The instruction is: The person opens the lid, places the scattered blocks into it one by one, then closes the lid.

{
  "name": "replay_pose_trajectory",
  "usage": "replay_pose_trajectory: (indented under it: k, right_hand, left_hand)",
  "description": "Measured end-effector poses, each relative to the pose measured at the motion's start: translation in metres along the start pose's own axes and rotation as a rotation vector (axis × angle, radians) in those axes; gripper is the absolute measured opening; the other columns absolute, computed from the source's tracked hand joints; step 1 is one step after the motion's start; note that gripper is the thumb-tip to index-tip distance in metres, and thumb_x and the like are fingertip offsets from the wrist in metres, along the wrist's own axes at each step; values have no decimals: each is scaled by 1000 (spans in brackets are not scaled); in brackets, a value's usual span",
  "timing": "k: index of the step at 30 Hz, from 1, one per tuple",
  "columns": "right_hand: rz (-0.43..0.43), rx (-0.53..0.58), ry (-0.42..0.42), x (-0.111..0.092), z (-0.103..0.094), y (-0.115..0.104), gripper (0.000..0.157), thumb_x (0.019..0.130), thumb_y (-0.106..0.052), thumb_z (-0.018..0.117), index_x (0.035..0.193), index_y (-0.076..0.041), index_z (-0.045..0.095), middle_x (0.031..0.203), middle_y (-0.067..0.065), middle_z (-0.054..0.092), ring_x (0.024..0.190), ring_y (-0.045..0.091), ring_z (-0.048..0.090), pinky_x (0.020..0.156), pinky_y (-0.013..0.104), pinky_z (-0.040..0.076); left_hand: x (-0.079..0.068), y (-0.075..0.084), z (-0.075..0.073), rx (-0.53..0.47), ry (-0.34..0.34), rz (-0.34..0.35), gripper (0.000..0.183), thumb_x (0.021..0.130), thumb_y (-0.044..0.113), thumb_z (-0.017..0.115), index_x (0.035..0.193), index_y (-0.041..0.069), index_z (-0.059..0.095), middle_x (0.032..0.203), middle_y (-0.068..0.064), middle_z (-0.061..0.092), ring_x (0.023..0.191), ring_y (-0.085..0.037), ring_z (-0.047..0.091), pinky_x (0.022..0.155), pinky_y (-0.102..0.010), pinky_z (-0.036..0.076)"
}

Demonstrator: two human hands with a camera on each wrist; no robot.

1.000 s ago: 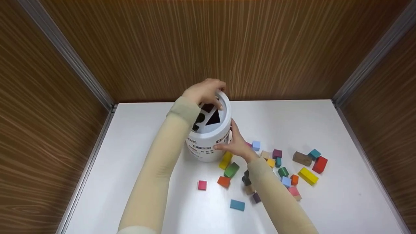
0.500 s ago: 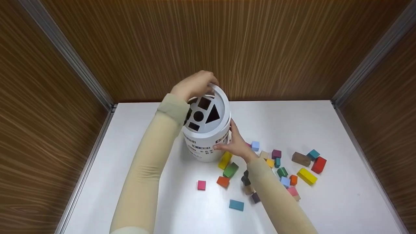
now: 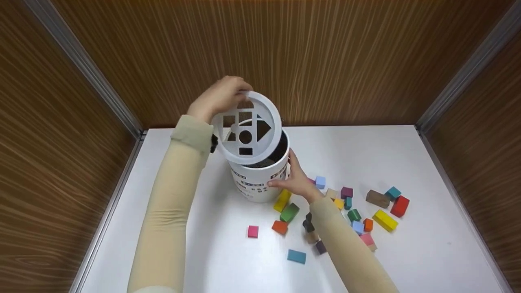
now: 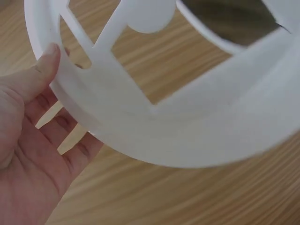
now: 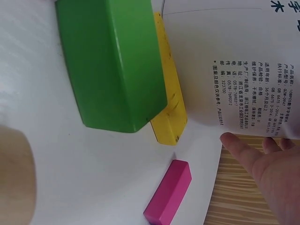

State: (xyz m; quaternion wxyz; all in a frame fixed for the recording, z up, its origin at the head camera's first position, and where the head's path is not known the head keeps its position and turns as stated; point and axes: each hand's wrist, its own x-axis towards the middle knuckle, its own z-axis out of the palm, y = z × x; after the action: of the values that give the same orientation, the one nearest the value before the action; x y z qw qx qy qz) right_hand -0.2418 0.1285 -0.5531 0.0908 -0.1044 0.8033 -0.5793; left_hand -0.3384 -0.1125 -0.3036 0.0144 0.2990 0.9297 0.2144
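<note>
A person's two hands work well apart at the centre of the frame, on a white tabletop (image 3: 427, 252) backed by a brown wood-grain panel (image 3: 346, 61).

The left hand (image 3: 220, 97), upper centre, pinches the rim of a round white lid (image 3: 255, 136) pierced with shaped holes: a circle, a triangle, rectangles. The left wrist view shows its thumb on the rim's face and its fingers behind. The lid is tilted over the upper left of a white cylindrical canister (image 3: 253, 179) printed with dark lettering, partly uncovering the mouth.

The canister stands upright at the centre. The right hand (image 3: 299, 181) touches its right side, thumb at the front, fingers spread along the side.

By the canister's foot, below centre, lie a long yellow block (image 3: 282, 200), a glossy green block (image 3: 290, 213) and an orange-red block (image 3: 280, 227). A small pink-red square block (image 3: 253, 232) is farther left; a flat teal rectangular block (image 3: 296, 256) sits at lower centre.

Right of centre, more coloured blocks are scattered beyond the right forearm, among them a brown wooden block (image 3: 378, 199), a bright red block (image 3: 400, 206) and a second yellow block (image 3: 385, 220). In the right wrist view, a magenta bar-shaped block (image 5: 168, 192) lies at bottom centre.
</note>
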Motion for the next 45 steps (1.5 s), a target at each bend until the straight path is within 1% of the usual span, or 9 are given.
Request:
replay_pose_trajectory:
  k: [5, 12, 14, 17, 26, 33, 36, 40, 45]
  right_hand:
    - [17, 12, 16, -1, -3, 2, 129, 60, -52, 90, 155, -40, 4, 162, -4, 14, 147, 26, 13, 115, 64, 8]
    - [-33, 33, 5, -2, -5, 0, 125, 67, -41, 90, 157, -33, 3, 161, -1, 16, 146, 26, 15, 114, 65, 9]
    - [-31, 32, 5, -2, -6, 1, 125, 67, -42, 90, 157, -33, 4, 161, 0, 16, 147, 27, 15, 114, 65, 9]
    - [-19, 23, 14, 0, -5, 6, 127, 64, -47, 90, 156, -35, 4, 161, -2, 15, 147, 27, 13, 114, 66, 10]
    - [10, 23, 20, -2, -3, 5, 128, 63, -49, 89, 156, -37, 2, 162, -4, 13, 147, 27, 13, 114, 66, 11]
    - [14, 9, 24, -1, -3, 5, 129, 63, -50, 89, 157, -34, 2, 162, -2, 12, 148, 28, 12, 114, 66, 10]
    - [23, -9, 25, -1, -2, 5, 129, 64, -51, 89, 157, -33, 1, 163, -1, 11, 148, 28, 11, 114, 65, 10]
    - [18, -2, 24, -2, -2, 5, 129, 66, -46, 90, 157, -31, 0, 162, -1, 11, 148, 27, 12, 114, 64, 12]
    - [16, 7, 23, -3, -2, 5, 127, 67, -44, 89, 157, -34, 1, 162, -1, 10, 147, 28, 12, 114, 65, 12]
  left_hand:
    - [-14, -17, -16, -16, 189, -15, 24, 99, 10, 59, 119, 0, 67, 112, -13, 64, 104, -26, 58, 93, -40, 48]
    - [-42, -30, -31, 17, 599, -41, 18, 95, 11, 65, 110, 0, 67, 108, -11, 64, 103, -22, 61, 92, -31, 50]
    - [-49, -35, -30, 40, 678, -73, 17, 95, 12, 65, 108, 0, 67, 107, -11, 64, 103, -21, 62, 91, -31, 51]
    - [-62, -47, -25, 64, 741, -129, 17, 95, 14, 66, 105, 0, 66, 105, -11, 63, 100, -22, 63, 88, -34, 53]
    - [-108, -84, 9, 135, 842, -165, 11, 90, 5, 70, 92, -2, 63, 97, -15, 62, 90, -32, 65, 75, -49, 54]
    - [-146, -114, 46, 178, 885, -258, 7, 87, 1, 68, 89, -3, 63, 94, -17, 65, 83, -37, 65, 68, -53, 53]
    - [-160, -127, 63, 171, 853, -326, 7, 88, 1, 67, 93, -4, 65, 95, -19, 68, 82, -41, 65, 65, -55, 52]
    - [-176, -144, 87, 176, 758, -425, 13, 89, 1, 65, 100, -5, 66, 94, -23, 69, 81, -44, 66, 64, -56, 52]
    - [-192, -164, 114, 207, 666, -487, 14, 88, -4, 64, 101, -8, 66, 93, -26, 69, 77, -47, 65, 62, -58, 51]
